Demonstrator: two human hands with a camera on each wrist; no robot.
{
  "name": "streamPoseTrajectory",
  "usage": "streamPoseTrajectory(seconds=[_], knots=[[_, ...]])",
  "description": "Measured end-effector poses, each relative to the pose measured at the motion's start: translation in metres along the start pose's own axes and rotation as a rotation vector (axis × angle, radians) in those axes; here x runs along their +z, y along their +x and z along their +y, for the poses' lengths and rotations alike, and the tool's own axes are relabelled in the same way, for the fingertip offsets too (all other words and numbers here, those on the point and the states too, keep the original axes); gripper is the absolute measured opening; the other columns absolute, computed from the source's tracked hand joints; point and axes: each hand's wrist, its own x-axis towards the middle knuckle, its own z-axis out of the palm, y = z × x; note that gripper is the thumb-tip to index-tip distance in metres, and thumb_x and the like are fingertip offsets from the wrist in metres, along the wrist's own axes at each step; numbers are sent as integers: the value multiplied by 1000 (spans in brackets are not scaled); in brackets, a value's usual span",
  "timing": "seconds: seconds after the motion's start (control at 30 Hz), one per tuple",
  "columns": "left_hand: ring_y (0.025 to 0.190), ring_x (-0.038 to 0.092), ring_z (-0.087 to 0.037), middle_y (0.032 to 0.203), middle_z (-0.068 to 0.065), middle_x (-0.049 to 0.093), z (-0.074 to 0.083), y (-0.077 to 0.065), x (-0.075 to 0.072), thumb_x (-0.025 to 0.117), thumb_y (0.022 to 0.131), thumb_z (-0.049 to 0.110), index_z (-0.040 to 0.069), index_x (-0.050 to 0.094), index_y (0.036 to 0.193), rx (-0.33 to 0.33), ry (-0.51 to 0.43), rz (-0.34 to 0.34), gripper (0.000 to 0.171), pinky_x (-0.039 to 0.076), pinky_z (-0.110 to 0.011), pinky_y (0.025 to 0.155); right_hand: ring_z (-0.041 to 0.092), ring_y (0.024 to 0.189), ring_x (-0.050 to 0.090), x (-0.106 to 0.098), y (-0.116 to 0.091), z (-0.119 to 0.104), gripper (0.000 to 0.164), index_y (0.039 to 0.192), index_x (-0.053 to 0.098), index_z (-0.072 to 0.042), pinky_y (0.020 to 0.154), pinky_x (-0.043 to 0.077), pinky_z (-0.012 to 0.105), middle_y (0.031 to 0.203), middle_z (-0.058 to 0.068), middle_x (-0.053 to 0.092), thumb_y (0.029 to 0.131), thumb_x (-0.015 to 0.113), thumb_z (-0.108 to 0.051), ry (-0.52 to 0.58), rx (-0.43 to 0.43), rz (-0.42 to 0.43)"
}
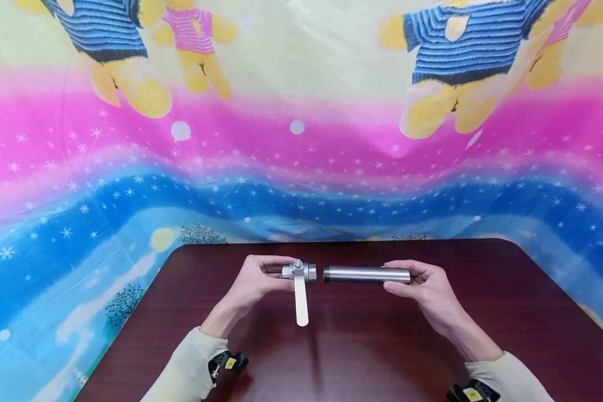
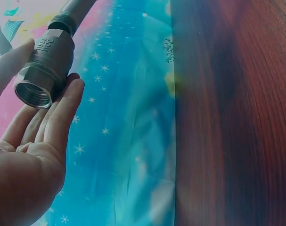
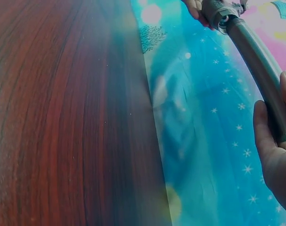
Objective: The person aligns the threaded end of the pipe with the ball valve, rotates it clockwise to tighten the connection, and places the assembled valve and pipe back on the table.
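Above the table, my left hand [image 1: 256,277] grips a steel ball valve [image 1: 309,272] by its left end, between thumb and fingers. The valve's flat pale lever [image 1: 301,301] points down toward me. In the left wrist view, the threaded opening of the valve [image 2: 47,63] faces the camera. My right hand [image 1: 429,285] pinches the right end of a straight metal pipe [image 1: 362,274]. The pipe's threaded left end lines up with the valve's right opening, with a small gap between them in the head view. The right wrist view shows the pipe [image 3: 258,61] running up toward the valve.
The dark red wooden table [image 1: 382,346] lies beneath both hands. Behind it hangs a patterned cloth [image 1: 301,167] with bears and snowflakes, meeting the table's far edge. A black strap device sits on each sleeve [image 1: 186,363].
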Motion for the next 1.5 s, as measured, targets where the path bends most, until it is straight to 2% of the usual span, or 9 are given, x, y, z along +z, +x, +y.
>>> streamPoseTrajectory(seconds=[0.53,1.1,1.5], knots=[[97,77,-27,103,-19,78,1,-2,5,84,77,-6,-10,71,126,11,1,-19,51,62,-40,87,11,88,70,6,0,3,40,122,74,5,75,58,24,104,2,78,84,81,12,20,12,-24],[96,77,-25,105,-20,77,1,-2,4,84,78,-6,-11,71,126,14,7,-25,50,62,-39,87,12,87,70,8,2,4,41,124,70,11,76,57,25,103,3,78,84,81,11,0,2,-37],[95,77,-25,103,-18,78,-2,-4,4,84,77,-5,-10,71,125,4,13,-22,51,62,-37,87,12,88,70,8,0,2,38,122,73,6,75,57,25,103,3,78,84,81,10,-13,12,-37]])
